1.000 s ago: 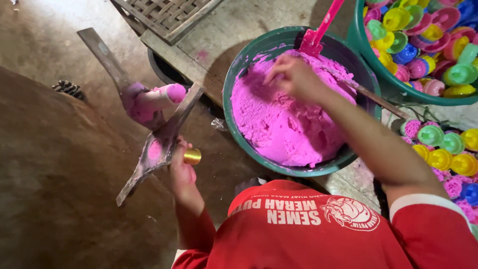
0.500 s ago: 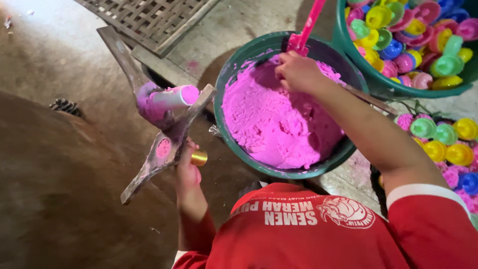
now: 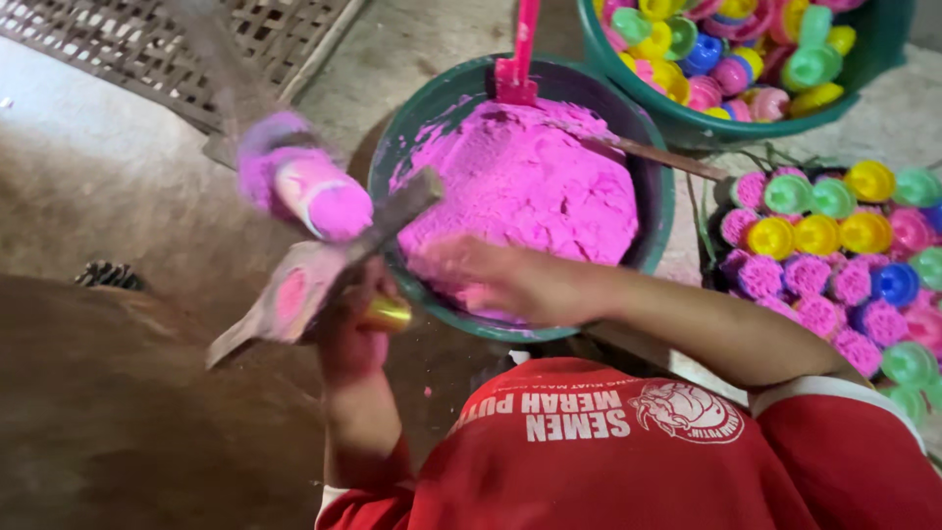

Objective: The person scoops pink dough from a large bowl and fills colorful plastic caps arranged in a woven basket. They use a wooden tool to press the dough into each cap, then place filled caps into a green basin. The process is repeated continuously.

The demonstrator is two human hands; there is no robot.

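Two basins: one dark green basin (image 3: pixel 655 211) heaped with pink powder (image 3: pixel 530 186), one teal basin (image 3: pixel 687 123) full of coloured caps (image 3: pixel 746 49) behind. One long metal tool (image 3: pixel 324 265), one pink-coated tube (image 3: pixel 319 191) on it. Left hand (image 3: pixel 353 324) clamped on tool handle with brass ring (image 3: pixel 388 314), beside basin rim. Right hand (image 3: pixel 510 285), blurred, now out of powder and at near rim; grip unclear. Tool's long axis diagonal, tip toward basin, steeper earlier.
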